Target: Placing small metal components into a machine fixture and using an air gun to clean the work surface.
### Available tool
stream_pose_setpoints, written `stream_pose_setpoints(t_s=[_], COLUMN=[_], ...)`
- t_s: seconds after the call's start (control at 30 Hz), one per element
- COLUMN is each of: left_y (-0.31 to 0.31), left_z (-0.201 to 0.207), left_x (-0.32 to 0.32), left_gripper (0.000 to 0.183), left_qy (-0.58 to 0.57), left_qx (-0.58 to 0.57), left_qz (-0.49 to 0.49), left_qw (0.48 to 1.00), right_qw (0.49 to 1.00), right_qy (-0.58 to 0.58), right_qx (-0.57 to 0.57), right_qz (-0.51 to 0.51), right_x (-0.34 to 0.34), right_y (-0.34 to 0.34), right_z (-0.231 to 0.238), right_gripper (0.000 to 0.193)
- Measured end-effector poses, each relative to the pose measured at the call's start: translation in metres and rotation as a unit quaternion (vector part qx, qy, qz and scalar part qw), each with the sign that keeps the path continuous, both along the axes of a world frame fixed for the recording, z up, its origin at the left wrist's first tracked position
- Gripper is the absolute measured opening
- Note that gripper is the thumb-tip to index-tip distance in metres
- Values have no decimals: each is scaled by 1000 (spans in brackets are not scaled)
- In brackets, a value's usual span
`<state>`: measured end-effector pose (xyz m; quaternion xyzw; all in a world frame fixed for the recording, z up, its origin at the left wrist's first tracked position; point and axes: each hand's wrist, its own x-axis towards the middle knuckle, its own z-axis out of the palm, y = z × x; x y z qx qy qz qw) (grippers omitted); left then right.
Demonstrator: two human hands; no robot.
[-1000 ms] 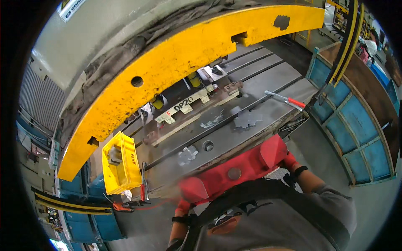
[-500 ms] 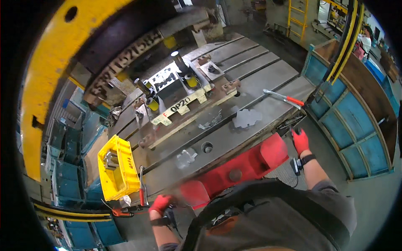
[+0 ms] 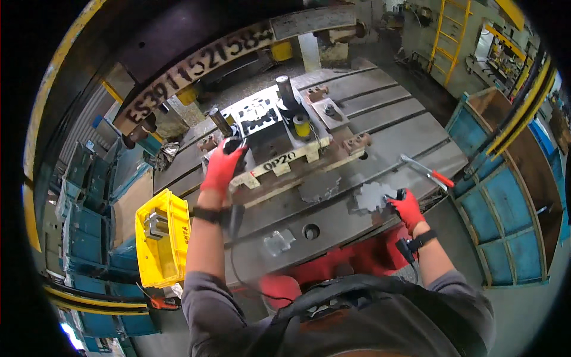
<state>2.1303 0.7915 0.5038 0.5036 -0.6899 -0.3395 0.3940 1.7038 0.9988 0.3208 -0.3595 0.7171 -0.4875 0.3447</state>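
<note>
on my remote feed i see the slotted bed [image 3: 401, 134], the die [image 3: 267, 144] on it and the yellow bin [image 3: 178, 256] at its left end; the flat grey piece [image 3: 370, 195] lies near the front right edge, the right hand [image 3: 407, 209] at its rim, though i can't tell if those fingers have closed; the left hand [image 3: 222, 166] is near the guide post [image 3: 220, 122], its grip hidden from me; i'd pinch the rim cleanly, left knuckles clear of the post
</note>
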Motion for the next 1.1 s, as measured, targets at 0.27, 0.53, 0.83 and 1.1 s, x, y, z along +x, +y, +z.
stream_pose_setpoints(t_s=[0.27,0.53,0.83,1.1], left_y=[-136,-195,-39,133], left_z=[8,-6,27,-93], left_x=[-57,-23,-16,46], left_gripper=[64,22,13,26], left_qy=[-348,-123,81,119], left_qx=[33,-28,-6,125], left_qz=[145,114,-29,16], left_qw=[926,985,996,985], right_qw=[1000,1000,964,992], right_qy=[-12,-27,250,-41], right_qx=[11,2,-73,-110], right_qz=[-9,-1,-50,-38], right_x=[-4,6,25,1], right_y=[0,-5,6,4], right_z=[-12,2,26,15], right_gripper=[35,36,44,19])
